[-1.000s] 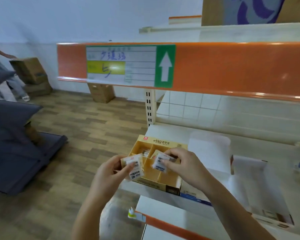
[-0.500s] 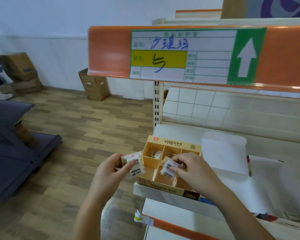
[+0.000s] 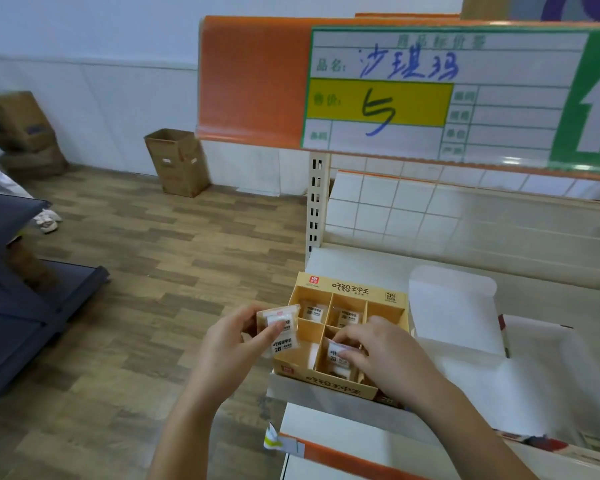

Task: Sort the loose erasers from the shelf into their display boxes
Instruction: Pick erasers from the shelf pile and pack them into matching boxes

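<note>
A yellow display box [image 3: 347, 291] with several compartments sits at the left end of the white shelf [image 3: 368, 261]. Wrapped erasers [image 3: 314, 311] lie in its two back-left compartments. My left hand [image 3: 232, 348] holds a small stack of wrapped erasers [image 3: 282, 332] just left of the box. My right hand [image 3: 385, 358] pinches one wrapped eraser [image 3: 336, 355] down inside the front middle compartment.
An open white box [image 3: 465, 341] with a raised flap lies right of the yellow one. An orange shelf rail with a price tag [image 3: 413, 88] overhangs. Cardboard boxes [image 3: 179, 161] stand on the wood floor by the wall; a dark rack [image 3: 18, 299] and a person's shoe [image 3: 47, 220] are at left.
My right hand has lowered its eraser from above the box into the front middle compartment. My left hand keeps its stack beside the box. My view has shifted left and closer.
</note>
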